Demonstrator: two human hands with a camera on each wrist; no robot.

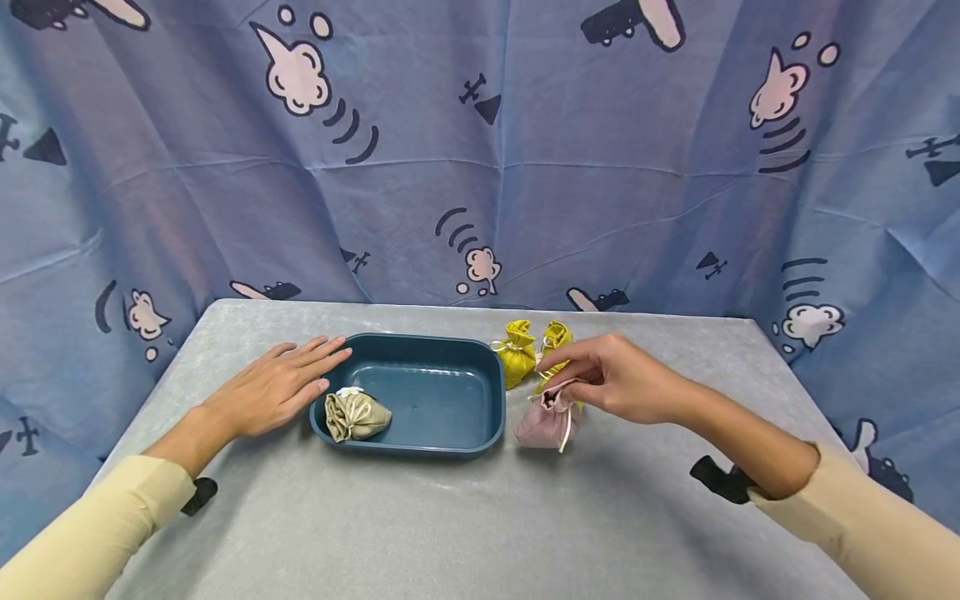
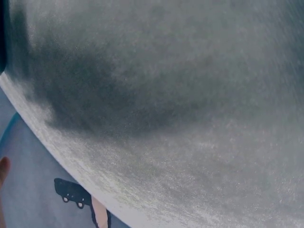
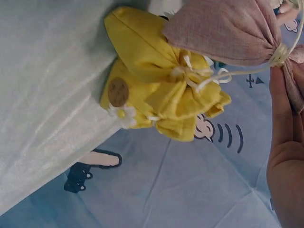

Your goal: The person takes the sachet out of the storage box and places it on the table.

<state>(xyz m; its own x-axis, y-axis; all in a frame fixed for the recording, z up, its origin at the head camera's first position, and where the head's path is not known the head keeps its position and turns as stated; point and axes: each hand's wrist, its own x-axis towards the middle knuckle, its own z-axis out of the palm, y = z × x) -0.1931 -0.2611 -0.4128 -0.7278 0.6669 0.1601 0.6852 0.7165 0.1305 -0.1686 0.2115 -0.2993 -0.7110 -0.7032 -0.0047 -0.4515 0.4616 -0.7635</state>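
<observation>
At a grey worktop point(image 1: 375, 533), just right of a blue tray point(image 1: 446, 408), the right hand point(image 1: 618, 379) pinches a pink pouch point(image 1: 542, 427) by its neck, likely the surest hold: its cloth looks soft, light. The left hand point(image 1: 277, 385) lies straight-fingered beside the tray.

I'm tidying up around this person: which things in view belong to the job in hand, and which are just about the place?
Probably the job:
pink pouch, in the right grip
blue tray
beige pouch, inside the tray
two yellow pouches, near the pink one

Just surroundings:
gray table
patterned curtain
</observation>
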